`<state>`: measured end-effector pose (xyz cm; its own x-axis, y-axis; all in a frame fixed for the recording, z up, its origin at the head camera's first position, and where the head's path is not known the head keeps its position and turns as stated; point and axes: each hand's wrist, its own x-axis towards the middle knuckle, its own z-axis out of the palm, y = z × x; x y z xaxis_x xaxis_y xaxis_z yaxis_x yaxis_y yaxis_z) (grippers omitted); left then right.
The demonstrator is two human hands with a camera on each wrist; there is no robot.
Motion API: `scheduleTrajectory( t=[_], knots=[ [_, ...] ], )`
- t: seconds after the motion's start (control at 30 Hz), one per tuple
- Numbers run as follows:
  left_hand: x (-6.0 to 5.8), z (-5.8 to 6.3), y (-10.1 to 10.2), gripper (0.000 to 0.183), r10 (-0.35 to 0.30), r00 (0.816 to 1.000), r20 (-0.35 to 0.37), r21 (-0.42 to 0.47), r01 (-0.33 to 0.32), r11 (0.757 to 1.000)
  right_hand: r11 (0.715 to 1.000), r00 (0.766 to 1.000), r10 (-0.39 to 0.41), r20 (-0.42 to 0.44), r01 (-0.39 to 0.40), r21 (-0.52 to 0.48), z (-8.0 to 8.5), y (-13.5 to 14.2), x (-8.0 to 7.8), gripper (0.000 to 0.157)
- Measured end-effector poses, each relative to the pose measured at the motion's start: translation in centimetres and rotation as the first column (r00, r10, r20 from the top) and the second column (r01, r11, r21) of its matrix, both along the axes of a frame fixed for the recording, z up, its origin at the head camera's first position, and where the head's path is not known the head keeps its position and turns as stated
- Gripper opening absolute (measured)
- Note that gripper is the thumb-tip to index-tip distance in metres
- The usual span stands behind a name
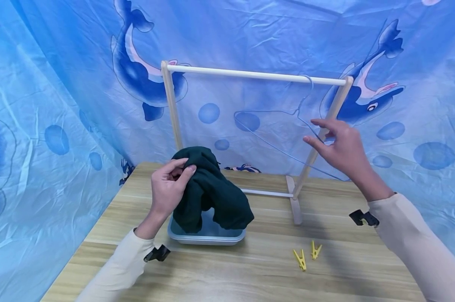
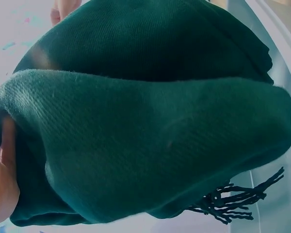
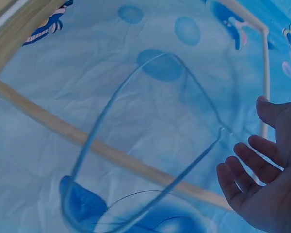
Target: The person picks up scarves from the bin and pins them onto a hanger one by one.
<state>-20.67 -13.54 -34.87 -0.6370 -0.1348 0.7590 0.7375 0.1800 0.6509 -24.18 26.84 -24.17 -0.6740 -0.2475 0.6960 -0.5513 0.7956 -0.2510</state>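
A dark green scarf (image 1: 221,195) with a fringed end hangs bunched from my left hand (image 1: 166,186). Thumb and fingers pinch its upper fold, above a pale blue basin (image 1: 208,240). Filling most of the left wrist view, the scarf (image 2: 150,145) shows its tassels at the lower right. From the rack's top bar hangs a light blue wire hanger (image 1: 265,110), tilted. My right hand (image 1: 342,144) is beside it with thumb and fingers apart. In the right wrist view that hand (image 3: 266,170) holds nothing, near the neck of the hanger (image 3: 194,163).
A wooden rack (image 1: 171,105) with a white top bar (image 1: 231,73) stands at the back of the wooden table (image 1: 257,277). Two yellow clothespins (image 1: 300,260) lie at the front right. Behind everything hangs a blue curtain (image 1: 227,33) printed with dolphins.
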Motion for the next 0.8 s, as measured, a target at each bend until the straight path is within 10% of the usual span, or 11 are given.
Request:
scheduleTrajectory(
  t=[0.37, 0.8],
  knots=[
    [0.2, 0.1, 0.2, 0.02, 0.008, 1.0, -0.015, -0.016, -0.008, 1.0, 0.989, 0.962, -0.085, 0.258, 0.112, -0.092, -1.1, 1.2, -1.2, 0.052],
    [0.7, 0.0, 0.5, 0.02, -0.018, 1.0, -0.024, 0.001, 0.018, 1.0, 0.97, 0.943, -0.06, 0.329, 0.133, -0.205, -2.2, 1.9, -1.1, 0.042]
  ],
)
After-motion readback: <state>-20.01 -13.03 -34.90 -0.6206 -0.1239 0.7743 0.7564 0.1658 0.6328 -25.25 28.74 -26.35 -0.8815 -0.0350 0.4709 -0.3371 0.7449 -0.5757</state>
